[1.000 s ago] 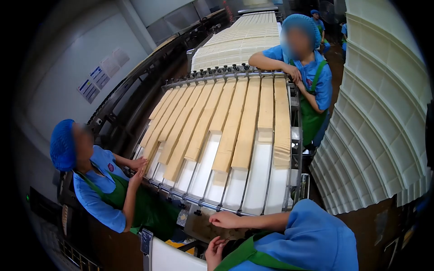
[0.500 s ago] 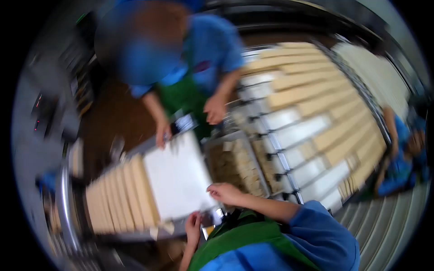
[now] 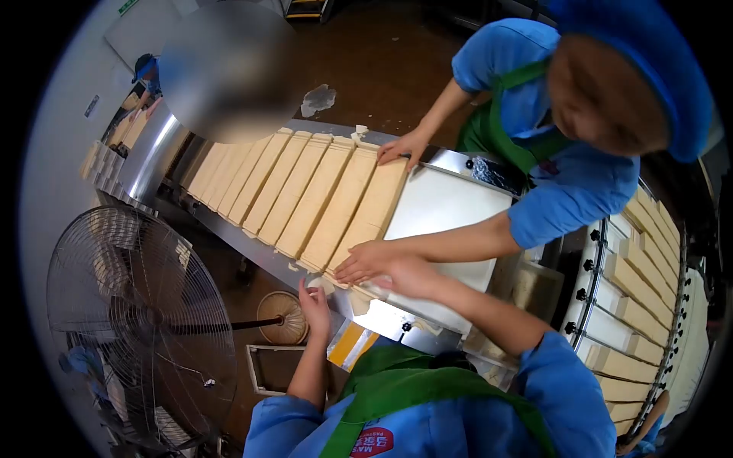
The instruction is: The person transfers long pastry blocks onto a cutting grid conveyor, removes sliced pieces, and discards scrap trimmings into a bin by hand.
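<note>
Long pale dough strips (image 3: 324, 204) lie side by side across a conveyor. My left hand (image 3: 314, 305) is at the near edge, beside the strips' ends, its fingers raised and apart next to a pale dough scrap (image 3: 321, 285). Close to the near end of the last strip (image 3: 374, 202) is my right hand (image 3: 416, 276), fingers stretched leftward, its tips partly hidden by a co-worker's hand (image 3: 363, 261). That co-worker's other hand (image 3: 406, 147) rests on the far end of the same strip. White belt (image 3: 443, 206) shows to the right of the strips.
A large floor fan (image 3: 145, 305) stands at the lower left, near a round basket (image 3: 282, 317). On the right, another conveyor (image 3: 637, 290) carries more strips. Across the belt leans a co-worker (image 3: 527, 114). Dough crumbs (image 3: 359, 133) sit on the far rim.
My view has turned left along the conveyor. The co-worker's hands have come onto the last strip. My right hand has moved from over the white belt to that strip's near end.
</note>
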Demonstrator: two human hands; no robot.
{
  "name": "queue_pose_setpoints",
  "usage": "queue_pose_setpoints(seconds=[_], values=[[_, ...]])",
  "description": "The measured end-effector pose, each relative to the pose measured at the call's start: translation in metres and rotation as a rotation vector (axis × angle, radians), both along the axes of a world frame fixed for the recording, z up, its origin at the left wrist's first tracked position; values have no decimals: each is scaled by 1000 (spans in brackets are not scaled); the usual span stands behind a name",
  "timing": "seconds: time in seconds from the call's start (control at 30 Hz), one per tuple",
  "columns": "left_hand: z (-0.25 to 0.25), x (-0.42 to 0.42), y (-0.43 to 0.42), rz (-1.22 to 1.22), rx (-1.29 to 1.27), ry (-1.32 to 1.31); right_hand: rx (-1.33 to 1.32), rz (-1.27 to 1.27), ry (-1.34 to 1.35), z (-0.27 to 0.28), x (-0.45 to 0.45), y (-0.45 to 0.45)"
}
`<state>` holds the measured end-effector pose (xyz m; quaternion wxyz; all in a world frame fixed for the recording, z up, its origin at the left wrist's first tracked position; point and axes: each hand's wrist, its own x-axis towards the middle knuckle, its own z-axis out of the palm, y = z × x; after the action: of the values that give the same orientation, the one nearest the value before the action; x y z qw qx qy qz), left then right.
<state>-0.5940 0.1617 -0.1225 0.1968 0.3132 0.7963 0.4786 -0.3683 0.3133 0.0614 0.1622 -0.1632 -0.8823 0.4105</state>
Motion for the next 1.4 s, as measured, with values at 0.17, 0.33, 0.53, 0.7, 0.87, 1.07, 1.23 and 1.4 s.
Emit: queue_pose_setpoints(seconds=[0.17, 0.33, 0.53, 0.7, 0.87, 1.07, 1.23, 1.4], values=[[15, -14, 52, -51, 0, -227, 150, -229, -154, -56, -65, 122], [34, -9, 81, -169, 18, -44, 215, -416, -409, -113, -101, 224], [64, -14, 94, -293, -480, 13, 240, -596, -594, -156, -139, 276], [25, -22, 85, -389, -335, 300, 202, -831, -469, -156, -87, 241], [40, -44, 112, -878, -400, 363, -320, -1217, -15, -143, 69, 165], [50, -16, 133, -1040, -507, 475, 134, -1494, -142, -139, 165, 60], [48, 9, 140, -961, -515, 555, -52, -1090, -280, -145, 112, 32], [70, 74, 129, -886, -404, 690, 45, -1258, -346, -117, 165, 8]])
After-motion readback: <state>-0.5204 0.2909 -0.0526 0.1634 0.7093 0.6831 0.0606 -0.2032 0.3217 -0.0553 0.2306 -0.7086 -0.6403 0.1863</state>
